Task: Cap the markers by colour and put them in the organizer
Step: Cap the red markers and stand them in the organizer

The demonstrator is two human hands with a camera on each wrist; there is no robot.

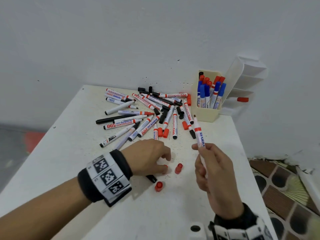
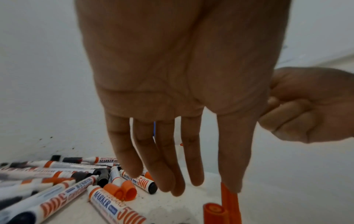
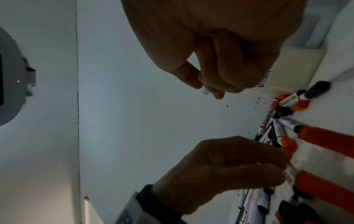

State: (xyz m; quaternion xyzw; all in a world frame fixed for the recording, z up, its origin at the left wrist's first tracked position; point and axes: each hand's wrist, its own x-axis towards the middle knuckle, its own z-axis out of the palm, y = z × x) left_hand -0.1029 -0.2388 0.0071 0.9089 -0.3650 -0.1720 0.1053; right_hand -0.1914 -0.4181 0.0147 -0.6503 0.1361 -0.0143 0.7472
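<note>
My right hand [image 1: 202, 148] grips the lower barrel of an uncapped red marker [image 1: 198, 134], its tip pointing up and away towards the organizer cup. In the right wrist view the curled fingers [image 3: 220, 72] close round its white end [image 3: 204, 91]. My left hand [image 1: 165, 164] reaches down over loose red caps near the table's middle. Its fingers are straight in the left wrist view, and the index fingertip [image 2: 230, 186] touches a standing red cap [image 2: 229, 201]. Two more red caps [image 1: 178, 168] [image 1: 158, 186] lie close by. The beige organizer cup [image 1: 207, 113] holds capped blue and red markers.
A pile of uncapped red and black markers and loose caps [image 1: 147, 113] covers the far half of the white table [image 1: 69, 161]. A black cap [image 1: 152, 178] lies under my left wrist. A white tiered organizer [image 1: 245, 78] leans against the wall behind the cup.
</note>
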